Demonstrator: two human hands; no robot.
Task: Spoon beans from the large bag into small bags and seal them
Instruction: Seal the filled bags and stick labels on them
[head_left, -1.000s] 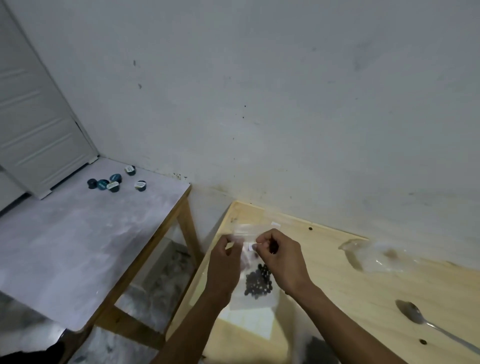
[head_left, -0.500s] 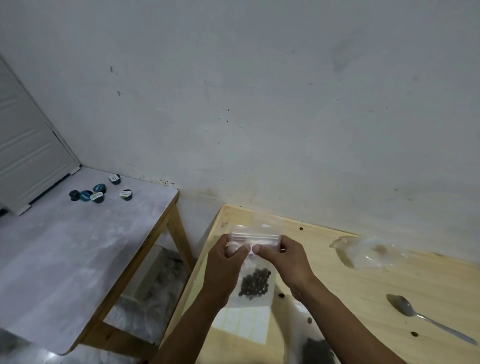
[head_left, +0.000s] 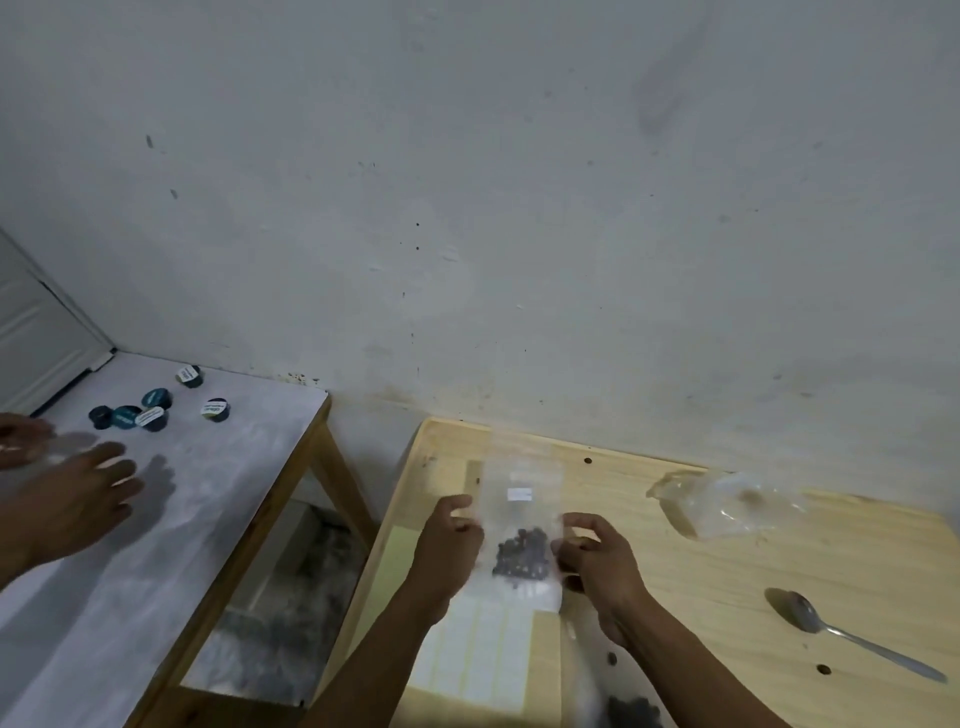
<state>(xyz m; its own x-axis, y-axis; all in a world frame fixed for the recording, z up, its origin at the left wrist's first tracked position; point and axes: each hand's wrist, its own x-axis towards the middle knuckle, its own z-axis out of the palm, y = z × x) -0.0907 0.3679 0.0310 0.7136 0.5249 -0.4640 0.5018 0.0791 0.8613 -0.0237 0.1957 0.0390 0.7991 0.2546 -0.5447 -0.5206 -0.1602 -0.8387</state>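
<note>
One small clear bag (head_left: 521, 525) of dark beans (head_left: 521, 557) hangs between two hands: the left hand (head_left: 448, 552) pinches its left edge, the right hand (head_left: 597, 560) its right. One spoon (head_left: 852, 633) lies right of them on the counter (head_left: 727, 597). The large bag (head_left: 626, 701), below the right hand, is cut off. Another person's blurred hand (head_left: 78, 499) reaches in far left near six small pots (head_left: 150, 408).

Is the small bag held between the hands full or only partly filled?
Partly filled: the small bag holds dark beans only low down; its upper part is clear.
</note>
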